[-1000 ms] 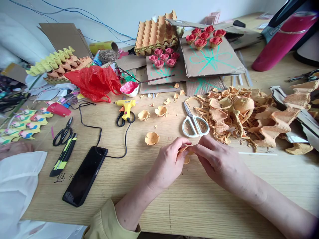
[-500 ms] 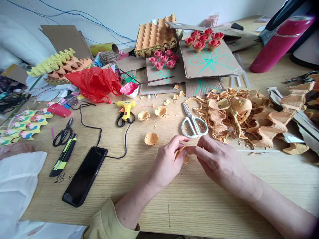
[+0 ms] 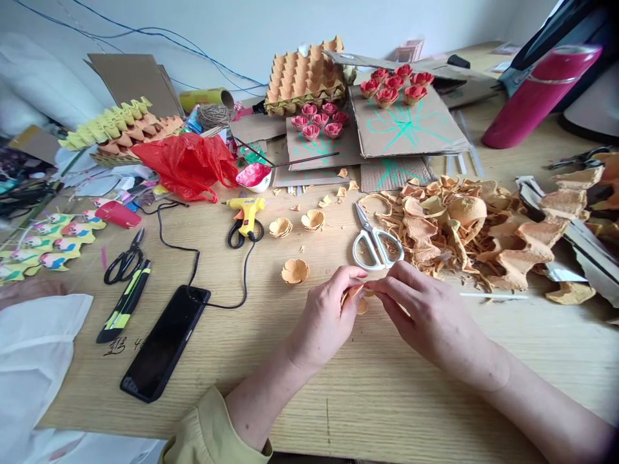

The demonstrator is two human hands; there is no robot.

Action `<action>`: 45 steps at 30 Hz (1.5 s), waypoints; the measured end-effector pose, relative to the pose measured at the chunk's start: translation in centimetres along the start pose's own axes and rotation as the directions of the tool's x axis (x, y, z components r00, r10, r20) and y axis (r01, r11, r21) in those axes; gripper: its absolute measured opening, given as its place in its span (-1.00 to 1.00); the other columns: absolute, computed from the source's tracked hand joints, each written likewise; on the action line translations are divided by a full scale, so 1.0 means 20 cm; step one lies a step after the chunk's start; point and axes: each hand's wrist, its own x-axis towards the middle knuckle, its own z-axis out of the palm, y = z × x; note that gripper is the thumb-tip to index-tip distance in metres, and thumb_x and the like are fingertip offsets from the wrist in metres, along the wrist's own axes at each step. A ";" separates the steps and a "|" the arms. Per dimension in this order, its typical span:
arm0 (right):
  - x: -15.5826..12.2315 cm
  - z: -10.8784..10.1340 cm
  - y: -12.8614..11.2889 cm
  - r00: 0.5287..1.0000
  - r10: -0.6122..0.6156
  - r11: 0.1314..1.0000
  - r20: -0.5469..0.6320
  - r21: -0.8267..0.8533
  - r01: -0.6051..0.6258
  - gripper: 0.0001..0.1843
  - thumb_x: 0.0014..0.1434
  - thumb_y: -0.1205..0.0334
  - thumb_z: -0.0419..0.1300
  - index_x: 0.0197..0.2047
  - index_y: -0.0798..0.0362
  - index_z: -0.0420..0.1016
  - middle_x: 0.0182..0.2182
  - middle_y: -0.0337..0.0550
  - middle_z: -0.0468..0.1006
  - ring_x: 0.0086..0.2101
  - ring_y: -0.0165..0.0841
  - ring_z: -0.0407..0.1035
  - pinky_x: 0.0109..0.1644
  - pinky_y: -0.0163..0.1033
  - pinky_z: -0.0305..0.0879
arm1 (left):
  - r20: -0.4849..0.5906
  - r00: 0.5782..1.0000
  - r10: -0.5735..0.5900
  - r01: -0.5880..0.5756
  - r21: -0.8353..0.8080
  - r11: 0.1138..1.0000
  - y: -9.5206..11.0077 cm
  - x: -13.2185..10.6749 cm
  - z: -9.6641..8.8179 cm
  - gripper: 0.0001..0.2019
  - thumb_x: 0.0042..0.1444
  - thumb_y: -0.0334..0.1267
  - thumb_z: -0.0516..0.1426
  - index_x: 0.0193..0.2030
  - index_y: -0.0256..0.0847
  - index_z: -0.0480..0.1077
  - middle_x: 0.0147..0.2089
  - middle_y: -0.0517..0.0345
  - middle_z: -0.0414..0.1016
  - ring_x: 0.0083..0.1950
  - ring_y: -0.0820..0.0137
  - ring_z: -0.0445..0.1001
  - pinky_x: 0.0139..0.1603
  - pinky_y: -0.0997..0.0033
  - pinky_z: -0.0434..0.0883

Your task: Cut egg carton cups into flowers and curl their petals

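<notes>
Between my two hands is a small orange egg-carton flower cup, mostly covered by the fingers. My left hand pinches it from the left, thumb and fingers closed. My right hand has its fingertips closed at the cup's right edge. Just below them, part of another orange carton piece shows. A finished-looking orange flower cup lies to the left, with two more cups, one and another, behind it. White-handled scissors lie slightly open beyond my hands.
Carton scraps heap at the right. A yellow glue gun, phone, utility knife and black scissors lie left. Red flowers stand on cardboard behind. A pink bottle stands far right. Another person's white sleeve shows left.
The view has shifted slightly, so the background sits a little lower. Both hands remain at the flower cup, with the fingers moved only a little.
</notes>
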 end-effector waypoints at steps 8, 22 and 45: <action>0.01 -0.01 -0.01 0.999 0.003 1.000 -0.037 -0.010 -0.003 -0.79 0.40 0.34 0.03 -0.15 0.09 0.49 -0.33 -0.10 0.44 -0.41 -0.34 0.35 -0.35 -0.26 0.24 | -0.056 0.998 0.019 -0.019 -0.002 1.000 0.00 0.00 0.00 -0.85 0.32 -0.37 0.08 -0.02 -0.16 0.41 -0.10 0.09 0.62 -0.12 0.39 0.61 -0.09 0.44 0.51; 0.01 -0.01 -0.01 0.994 -0.063 0.995 -0.085 -0.083 0.055 -0.76 0.37 0.38 0.04 -0.29 0.07 0.48 -0.40 -0.13 0.40 -0.43 -0.34 0.31 -0.37 -0.26 0.20 | -0.077 0.997 0.003 -0.006 -0.034 0.999 0.01 0.01 0.02 -0.95 0.27 -0.36 0.15 -0.25 -0.21 0.42 -0.35 0.18 0.57 -0.38 0.49 0.49 -0.29 0.53 0.41; 0.01 -0.01 -0.01 0.995 -0.066 0.996 -0.069 -0.061 0.062 -0.79 0.35 0.40 0.07 -0.31 0.09 0.47 -0.40 -0.12 0.40 -0.44 -0.33 0.32 -0.40 -0.25 0.21 | -0.065 0.998 0.002 -0.010 -0.121 0.993 0.00 0.00 0.03 -0.90 0.25 -0.35 0.17 -0.32 -0.21 0.41 -0.40 0.20 0.52 -0.40 0.48 0.44 -0.33 0.50 0.37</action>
